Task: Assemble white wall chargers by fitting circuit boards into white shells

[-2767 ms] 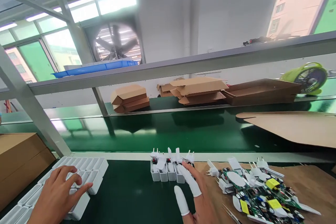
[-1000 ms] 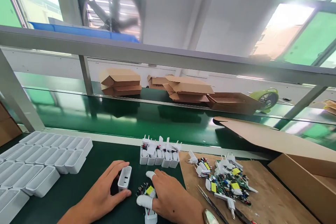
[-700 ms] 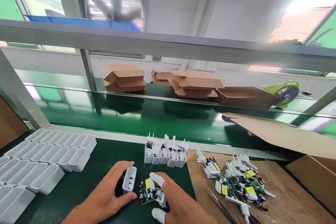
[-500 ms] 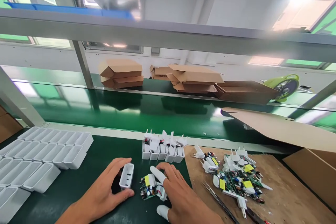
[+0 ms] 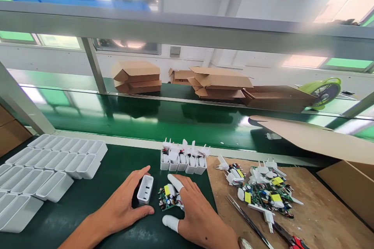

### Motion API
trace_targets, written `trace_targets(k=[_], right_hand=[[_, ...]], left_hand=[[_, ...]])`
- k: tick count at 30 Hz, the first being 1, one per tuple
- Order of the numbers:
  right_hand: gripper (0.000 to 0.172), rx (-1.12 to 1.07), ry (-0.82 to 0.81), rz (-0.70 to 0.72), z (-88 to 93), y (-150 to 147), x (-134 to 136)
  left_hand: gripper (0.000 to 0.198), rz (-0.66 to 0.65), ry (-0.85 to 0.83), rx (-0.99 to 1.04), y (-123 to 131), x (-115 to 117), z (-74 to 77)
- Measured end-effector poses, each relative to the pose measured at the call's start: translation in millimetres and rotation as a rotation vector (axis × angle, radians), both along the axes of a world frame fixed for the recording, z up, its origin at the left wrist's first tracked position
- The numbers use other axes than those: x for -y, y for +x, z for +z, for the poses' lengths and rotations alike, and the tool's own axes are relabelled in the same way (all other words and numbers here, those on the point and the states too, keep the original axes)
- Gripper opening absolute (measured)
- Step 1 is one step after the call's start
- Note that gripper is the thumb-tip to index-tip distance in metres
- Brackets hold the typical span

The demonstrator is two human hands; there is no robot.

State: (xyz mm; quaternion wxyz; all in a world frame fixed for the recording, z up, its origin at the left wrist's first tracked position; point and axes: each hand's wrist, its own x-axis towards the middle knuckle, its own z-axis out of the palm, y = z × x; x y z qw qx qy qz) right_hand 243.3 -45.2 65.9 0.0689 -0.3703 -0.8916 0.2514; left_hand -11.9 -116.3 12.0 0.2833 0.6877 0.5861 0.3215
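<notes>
My left hand (image 5: 127,198) curves around a small white plastic casing (image 5: 145,190) with two slots, standing on the dark green mat. Its thumb and index finger are apart, at the casing's near and far ends; whether they touch it I cannot tell. My right hand (image 5: 197,216), with white finger cots on thumb and index finger, is spread around a small circuit board (image 5: 167,197) with a yellow-wrapped part. The board lies on the mat, its right end partly hidden by the hand. Beyond it stands a row of white casings (image 5: 182,163) with plug pieces on top.
Rows of white casings (image 5: 55,181) lie on the left. To the right, a brown board (image 5: 318,202) bears a heap of circuit boards (image 5: 263,190), tweezers (image 5: 248,220) and red-handled cutters (image 5: 289,237). Cardboard boxes (image 5: 222,81) and a green fan (image 5: 324,93) stand behind the green belt (image 5: 175,120).
The view has shifted slightly. My right hand has moved left, its thumb nearer the circuit board's near side. My left index finger has straightened somewhat. Casing and board stay in place.
</notes>
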Motion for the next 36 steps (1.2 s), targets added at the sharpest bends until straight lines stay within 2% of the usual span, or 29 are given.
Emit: trace_targets(k=[3, 6, 9, 13, 15, 17, 19, 22, 27, 30, 33, 36], right_hand=[[0.081, -0.016, -0.009, 0.019, 2.4, 1, -1], [0.063, -0.159, -0.061, -0.092, 3.7, 4, -6], [0.049, -0.264, -0.066, -0.205, -1.6, 5, -13], [0.043, -0.262, -0.062, -0.203, -10.5, 5, -18], [0.046, -0.243, -0.083, -0.208, -8.7, 9, -20], [0.058, -0.182, -0.109, -0.176, -3.8, 13, -21], [0.072, -0.100, -0.098, -0.084, 0.5, 17, -20], [0.074, -0.051, -0.044, 0.039, 3.8, 18, -17], [0.078, -0.034, -0.202, -0.039, 17.5, 18, -13], [0.087, -0.053, -0.151, 0.005, 24.8, 20, -12], [0.092, -0.029, -0.070, 0.059, 19.4, 21, -15], [0.079, 0.005, -0.072, 0.145, 7.3, 23, -19]], left_hand=[[0.094, 0.007, 0.010, 0.005, -1, 0, -1.6], [0.094, 0.021, 0.021, 0.011, 0, 0, -1.8], [0.094, 0.020, 0.016, 0.004, 2, 0, 1.8], [0.093, 0.025, 0.017, 0.006, 3, 0, 4.2], [0.093, 0.024, 0.017, 0.019, 3, 1, 3.1], [0.094, 0.018, 0.012, 0.027, 2, 1, 1.8], [0.096, 0.009, -0.001, 0.030, 2, 0, 1.3], [0.096, 0.000, -0.030, 0.036, 1, -1, 2.1], [0.093, -0.004, -0.039, 0.042, 1, 0, 4.3], [0.092, -0.016, -0.039, 0.048, 1, 1, 5.7], [0.093, -0.017, -0.060, 0.061, 2, 0, 7.1], [0.093, -0.007, -0.070, 0.080, 2, 0, 8.6]])
